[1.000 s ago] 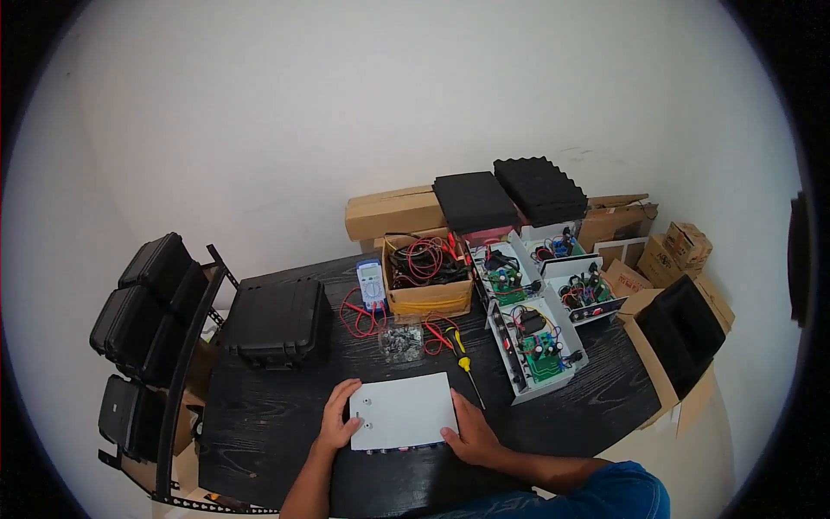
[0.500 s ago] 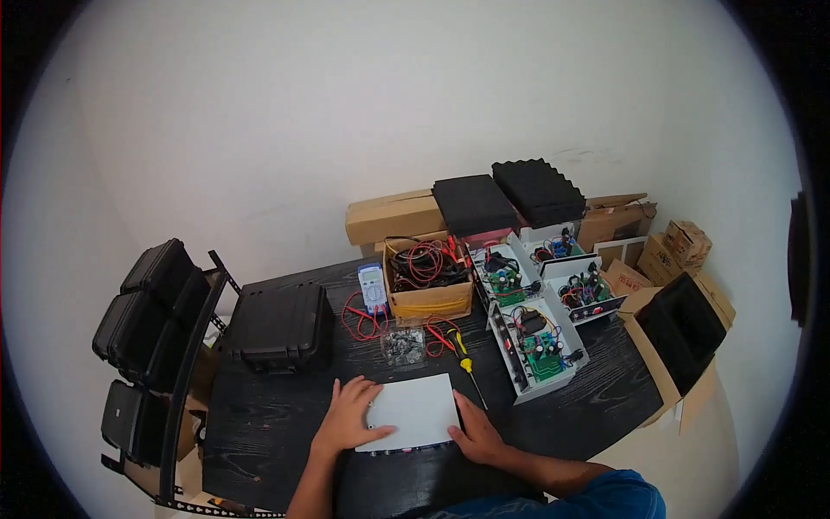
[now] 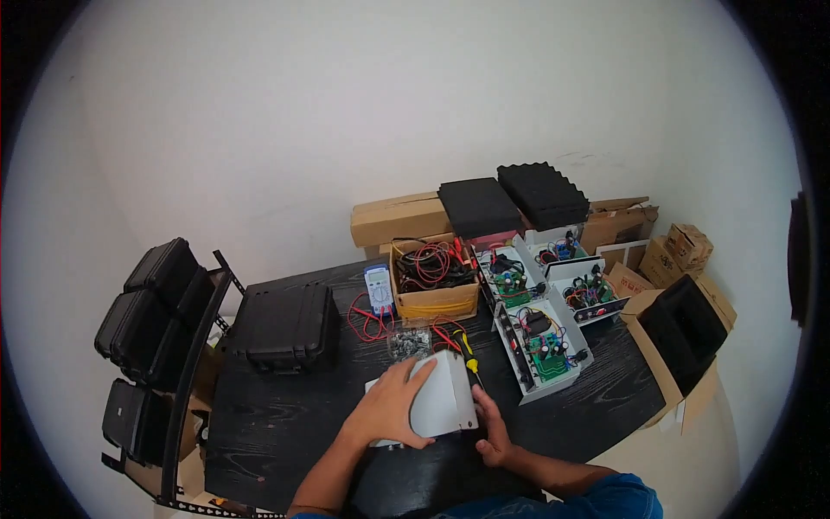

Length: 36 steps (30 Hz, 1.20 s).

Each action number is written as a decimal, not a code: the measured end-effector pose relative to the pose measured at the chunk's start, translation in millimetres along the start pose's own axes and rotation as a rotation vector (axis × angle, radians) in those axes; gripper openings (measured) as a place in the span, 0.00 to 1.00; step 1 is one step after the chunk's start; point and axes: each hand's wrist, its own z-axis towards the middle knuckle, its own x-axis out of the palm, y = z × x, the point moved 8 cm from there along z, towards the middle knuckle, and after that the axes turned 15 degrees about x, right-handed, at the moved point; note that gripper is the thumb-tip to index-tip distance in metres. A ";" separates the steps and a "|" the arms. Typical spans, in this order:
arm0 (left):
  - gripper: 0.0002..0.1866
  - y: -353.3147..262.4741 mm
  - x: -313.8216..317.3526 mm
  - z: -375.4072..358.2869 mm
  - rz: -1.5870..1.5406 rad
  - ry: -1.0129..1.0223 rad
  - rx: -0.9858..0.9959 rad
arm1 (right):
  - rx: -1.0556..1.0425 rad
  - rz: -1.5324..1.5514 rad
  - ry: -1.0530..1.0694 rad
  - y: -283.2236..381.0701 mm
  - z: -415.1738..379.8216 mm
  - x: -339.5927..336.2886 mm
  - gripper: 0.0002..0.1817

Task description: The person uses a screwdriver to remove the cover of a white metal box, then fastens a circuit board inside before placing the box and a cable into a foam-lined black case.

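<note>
My left hand spans the top of a white metal cover, thumb on its near edge and fingers at the far one. The cover is tilted, and its bent side with small screw holes faces right. Part of a white case with dark knobs or connectors shows below it at the left; most of that is hidden. Just right of the cover is my right hand, thumb and fingers apart, holding nothing. Beyond the cover lie a yellow-black screwdriver and a clear bag of small metal parts.
Several opened white cases with green circuit boards stand at right. A multimeter with red leads is beside a cardboard box of cables. A black hard case sits at left, near a rack of cases. Foam sheets lie behind.
The white cover has gone from lying flat to tilted, its right side now showing. My left hand moved right across it to grip both edges. My right hand has let go of its right edge.
</note>
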 end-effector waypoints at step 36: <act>0.38 7.5 -34.3 0.2 -0.123 -0.270 0.362 | 0.626 -1.190 -0.164 -53.6 120.7 -51.0 0.34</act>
